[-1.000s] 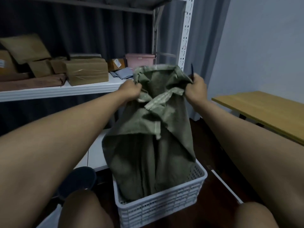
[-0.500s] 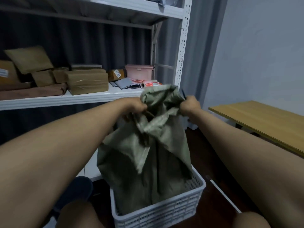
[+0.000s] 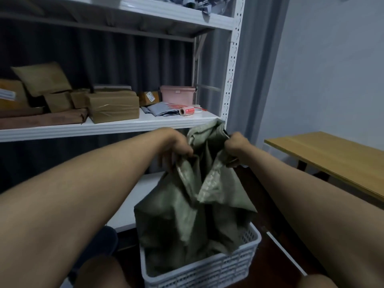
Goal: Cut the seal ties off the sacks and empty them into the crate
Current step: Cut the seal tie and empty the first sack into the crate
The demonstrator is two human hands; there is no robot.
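1. Head view: a green woven sack (image 3: 193, 208) stands upright with its lower part inside a white perforated crate (image 3: 207, 273) on the floor; its upper part rises above the crate rim, crumpled and folded.
2. The left hand (image 3: 176, 148) grips the top edge of the sack on its left side, fingers curled into the fabric.
3. The right hand (image 3: 236, 145) clenches the top edge on the right side; a small dark object pokes out just above this fist, too small to identify.
4. Both forearms reach forward from the bottom corners of the view, and two bare knees show at the lower edge, one on each side of the crate.
5. Behind the sack stands a white metal shelf unit (image 3: 230, 80). Its middle shelf carries brown wrapped parcels (image 3: 113, 108), a pink plastic box (image 3: 177, 94), grey mailer bags (image 3: 160, 110) and a small roll with a red label (image 3: 187, 111).
6. A wooden table (image 3: 332, 156) stands to the right, against the pale wall and well apart from the crate.
7. A dark rounded object (image 3: 101, 244) lies on the floor left of the crate, partly hidden by the left arm.
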